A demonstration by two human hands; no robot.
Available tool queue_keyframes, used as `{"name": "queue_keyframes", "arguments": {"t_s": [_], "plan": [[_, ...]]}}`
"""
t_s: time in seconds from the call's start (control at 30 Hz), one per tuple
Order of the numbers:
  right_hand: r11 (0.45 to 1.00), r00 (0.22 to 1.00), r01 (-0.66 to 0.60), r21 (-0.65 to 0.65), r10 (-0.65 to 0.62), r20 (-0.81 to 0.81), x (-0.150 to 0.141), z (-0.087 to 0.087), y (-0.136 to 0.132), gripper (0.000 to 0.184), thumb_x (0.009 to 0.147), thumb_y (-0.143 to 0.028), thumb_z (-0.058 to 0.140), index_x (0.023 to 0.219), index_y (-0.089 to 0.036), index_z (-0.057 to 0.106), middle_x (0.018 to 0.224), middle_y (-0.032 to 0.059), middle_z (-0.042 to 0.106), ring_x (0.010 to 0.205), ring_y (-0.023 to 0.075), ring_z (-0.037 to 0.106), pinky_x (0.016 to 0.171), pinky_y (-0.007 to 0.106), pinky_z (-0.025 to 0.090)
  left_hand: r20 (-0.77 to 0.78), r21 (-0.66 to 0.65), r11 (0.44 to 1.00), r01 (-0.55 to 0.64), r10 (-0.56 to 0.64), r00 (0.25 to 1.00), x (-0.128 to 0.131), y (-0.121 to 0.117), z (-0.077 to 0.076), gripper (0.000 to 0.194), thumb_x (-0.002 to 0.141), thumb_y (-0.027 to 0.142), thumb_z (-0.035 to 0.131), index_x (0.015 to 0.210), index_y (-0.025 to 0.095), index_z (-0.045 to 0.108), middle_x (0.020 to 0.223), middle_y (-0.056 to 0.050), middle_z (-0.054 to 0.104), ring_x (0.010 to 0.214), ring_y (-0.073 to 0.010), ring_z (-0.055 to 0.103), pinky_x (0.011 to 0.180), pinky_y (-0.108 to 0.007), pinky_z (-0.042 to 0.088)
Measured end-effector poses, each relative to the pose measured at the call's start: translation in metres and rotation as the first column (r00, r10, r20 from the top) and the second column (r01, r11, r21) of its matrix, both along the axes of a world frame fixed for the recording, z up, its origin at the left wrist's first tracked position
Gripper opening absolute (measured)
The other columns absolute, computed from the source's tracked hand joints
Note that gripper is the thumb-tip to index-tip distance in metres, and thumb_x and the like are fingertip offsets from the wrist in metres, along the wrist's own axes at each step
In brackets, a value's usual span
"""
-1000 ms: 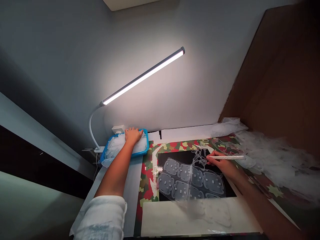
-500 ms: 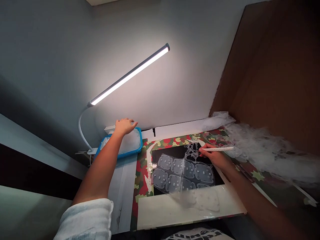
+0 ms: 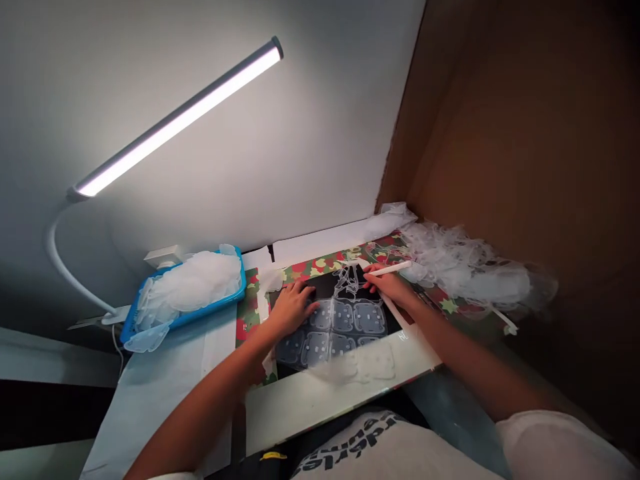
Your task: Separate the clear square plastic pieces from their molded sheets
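Observation:
A clear plastic sheet of rounded-square pieces (image 3: 343, 316) lies on a black mat (image 3: 325, 285), its lower part over a pale board (image 3: 320, 407). My left hand (image 3: 294, 307) rests palm down at the sheet's upper left, fingers apart and nothing visible in it. At the sheet's upper right, my right hand (image 3: 393, 287) is closed around a white pen-like tool (image 3: 393, 268) whose shaft points right. Thin clear plastic strips (image 3: 347, 280) lie tangled just left of my right fingers. The tool's working tip is hidden.
A blue tray (image 3: 200, 307) heaped with translucent pieces (image 3: 195, 283) stands at the left. A lit bar lamp (image 3: 180, 120) leans over it on a bent neck. Crumpled clear plastic scrap (image 3: 465, 260) is piled at the right, against a brown cardboard panel (image 3: 500, 133).
My left hand has moved from above the blue tray, rightward and down to the sheet. My right hand still holds the tool near the strips. The camera view has shifted.

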State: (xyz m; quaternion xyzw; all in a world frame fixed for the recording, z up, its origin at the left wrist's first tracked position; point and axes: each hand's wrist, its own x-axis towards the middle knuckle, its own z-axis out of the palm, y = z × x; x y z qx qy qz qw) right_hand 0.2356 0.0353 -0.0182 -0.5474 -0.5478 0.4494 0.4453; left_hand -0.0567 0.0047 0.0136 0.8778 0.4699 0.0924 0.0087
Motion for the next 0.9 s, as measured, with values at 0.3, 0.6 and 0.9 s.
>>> {"name": "queue_keyframes", "arguments": {"t_s": [0.3,0.6,0.9], "plan": [[0.980,0.989,0.125,0.154,-0.135,0.058,0.017,0.003,0.036,0.020,0.078,-0.038,0.060,0.069,-0.023,0.050,0.075,0.0031,0.068,0.075,0.0209,0.065,0.072,0.034,0.052,-0.056,0.078,0.992,-0.095,0.100,0.993,-0.015,0.043,0.001,0.014,0.097,0.025,0.045,0.100,0.017,0.056,0.096,-0.011,0.062,0.091,-0.0253,0.060,0.078,-0.036,0.047],[0.895,0.894,-0.392,0.211,0.317,0.318,0.002,0.030,-0.042,0.013,0.084,-0.027,0.060,0.074,-0.020,0.058,0.094,0.0030,0.066,0.084,0.0174,0.062,0.075,0.029,0.047,0.065,0.045,0.939,0.341,-0.343,0.937,0.032,-0.037,-0.018,0.042,0.095,0.041,0.050,0.135,0.028,0.051,0.147,-0.010,0.043,0.137,-0.0281,0.036,0.109,-0.047,0.036],[0.855,0.819,-0.466,0.226,0.321,0.475,-0.015,0.013,-0.072,0.011,0.086,-0.021,0.062,0.075,-0.020,0.059,0.101,0.0042,0.064,0.089,0.0173,0.061,0.077,0.029,0.047,0.075,-0.048,0.932,0.359,-0.355,0.932,0.027,-0.054,-0.029,0.052,0.095,0.049,0.045,0.146,0.038,0.037,0.162,-0.001,0.013,0.148,-0.0308,0.011,0.116,-0.051,0.025]]}}
